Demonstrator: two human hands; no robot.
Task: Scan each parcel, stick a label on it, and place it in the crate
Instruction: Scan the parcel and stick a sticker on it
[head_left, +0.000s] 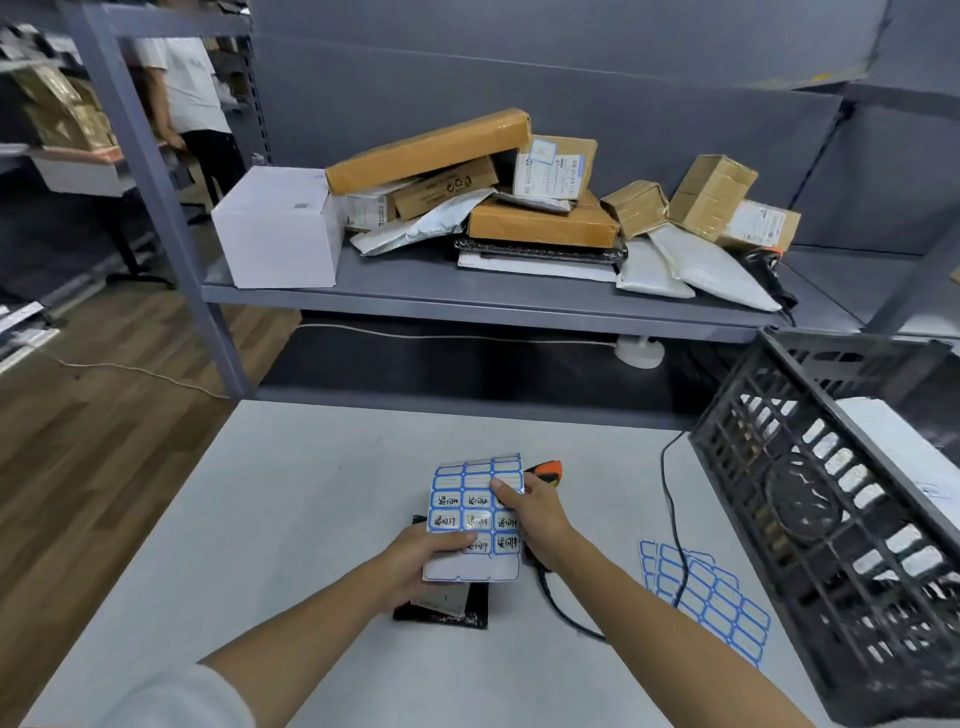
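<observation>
Both hands hold a white sheet of blue-bordered sticker labels (475, 514) above the pale grey bench (291, 499): the left hand (415, 564) has its grip closed on the lower edge, and the right hand (535, 512) pinches the right side. A flat black plastic parcel (447, 613) lies on the bench directly beneath the sheet. The black slatted plastic crate (810, 514) stands at the bench's right edge, holding a white parcel (893, 447).

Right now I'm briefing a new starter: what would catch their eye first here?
Both hands, left and right, hold a label sheet above a black parcel mid-table. Behind, parcels are heaped on the grey shelf. A black crate stands at the right.
</observation>
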